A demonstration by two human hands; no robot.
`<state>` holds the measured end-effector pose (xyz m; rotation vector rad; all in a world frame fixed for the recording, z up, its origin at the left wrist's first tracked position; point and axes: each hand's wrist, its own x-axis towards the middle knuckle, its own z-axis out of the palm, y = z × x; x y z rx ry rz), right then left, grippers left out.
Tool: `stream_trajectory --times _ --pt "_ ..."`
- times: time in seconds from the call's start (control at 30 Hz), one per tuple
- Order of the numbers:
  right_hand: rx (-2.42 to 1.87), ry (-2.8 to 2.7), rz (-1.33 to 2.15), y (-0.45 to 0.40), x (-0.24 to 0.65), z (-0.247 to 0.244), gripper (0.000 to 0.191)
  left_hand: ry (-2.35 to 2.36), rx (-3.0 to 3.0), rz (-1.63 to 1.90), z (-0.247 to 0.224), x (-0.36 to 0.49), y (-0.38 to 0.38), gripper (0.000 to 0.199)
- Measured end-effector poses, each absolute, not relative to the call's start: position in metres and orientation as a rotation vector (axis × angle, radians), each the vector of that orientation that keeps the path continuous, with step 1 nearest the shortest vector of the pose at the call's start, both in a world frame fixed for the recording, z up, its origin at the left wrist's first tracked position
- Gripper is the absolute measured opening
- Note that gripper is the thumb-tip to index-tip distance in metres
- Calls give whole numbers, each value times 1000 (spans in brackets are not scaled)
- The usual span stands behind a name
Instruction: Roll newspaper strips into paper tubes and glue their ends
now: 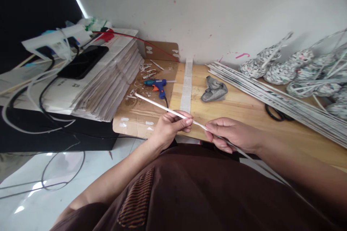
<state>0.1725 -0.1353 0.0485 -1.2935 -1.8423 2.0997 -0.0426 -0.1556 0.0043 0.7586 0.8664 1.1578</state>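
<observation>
A long, thin white rolled-paper stick (159, 105) runs slantwise across both hands in front of my body. My left hand (175, 125) pinches it between thumb and fingers, and its far end points up over the cardboard. A short way to the right, my right hand (225, 133) grips the same stick, which trails on down past my right forearm. Between the hands the paper looks flattened and narrow. Beyond my left hand a blue glue gun (159, 87) lies on the cardboard mat (135, 117). A crumpled grey cloth (214, 90) rests on the wooden table (197, 104).
On the left stands a tall stack of newspaper (108, 86) with a black phone (83, 62) and cables on it. Several paper sticks (260, 90) lie at the right, beside woven paper shapes (282, 70) and black scissor handles (275, 113). Paper scraps (148, 74) litter the mat.
</observation>
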Motion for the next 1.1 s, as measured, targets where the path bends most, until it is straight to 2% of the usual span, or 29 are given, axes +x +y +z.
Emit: stream_trajectory --times 0.07,0.2,0.23,0.3,0.43,0.5,0.67,0.73,0.83,1.0,1.03,1.1 --pt "-1319 -1891 2032 -136 172 49 48 882 748 1157 4 -42 -155 24" --pt "-1295 -2351 1103 -143 164 48 34 871 778 1149 3 -40 -155 23" --pt "-1277 -2392 964 -144 163 47 33 870 785 1150 3 -40 -155 23" --pt "-1297 -2366 1085 -144 164 47 36 874 792 1149 3 -40 -155 22" --pt "-1298 -1998 1998 -138 171 47 50 872 794 1122 4 -41 -157 23" --pt "-1302 -1984 2012 -136 172 46 50 878 778 1111 4 -41 -158 24" --pt "-1263 -2514 817 -142 165 40 32 892 729 1115 4 -39 -156 26" --pt "-1243 -2575 627 -145 164 38 32 925 701 1169 5 -40 -154 26" --pt "-1315 -2509 799 -144 167 37 34 952 682 1222 6 -44 -153 23" --pt "-1280 -2122 1963 -135 175 40 51 911 722 1190 4 -43 -155 22" --pt "-1273 -2084 2018 -134 174 41 50 901 726 1179 3 -42 -156 22" --pt "-1305 -2145 1824 -134 170 41 44 884 732 1150 0 -40 -156 22"
